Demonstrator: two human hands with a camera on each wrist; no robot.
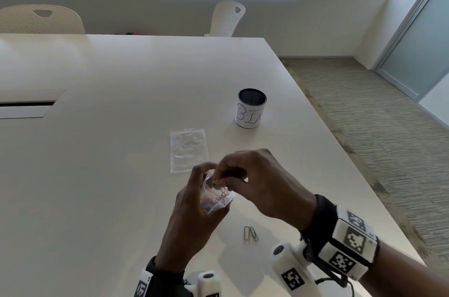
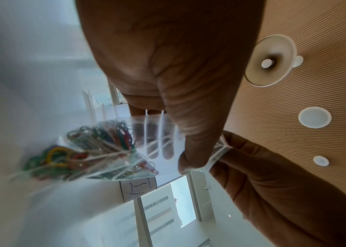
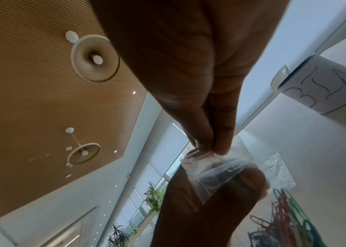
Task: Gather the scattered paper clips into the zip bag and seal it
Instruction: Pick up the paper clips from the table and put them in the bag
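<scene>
A small clear zip bag (image 1: 217, 197) holding several coloured paper clips (image 2: 96, 147) is lifted above the table. My left hand (image 1: 198, 189) grips it, thumb (image 2: 199, 133) pressed on the front just below the zip strip. My right hand (image 1: 227, 175) pinches the bag's top edge (image 3: 207, 154) between thumb and forefinger. Whether the mouth is closed I cannot tell. Two loose paper clips (image 1: 250, 234), one silver and one green, lie side by side on the white table (image 1: 121, 151), just in front of my right wrist.
A second clear zip bag (image 1: 189, 149) lies flat beyond my hands. A mesh cup labelled BIN (image 1: 251, 108) stands further back right. The table's right edge (image 1: 340, 151) drops to carpet. Two chairs stand at the far side.
</scene>
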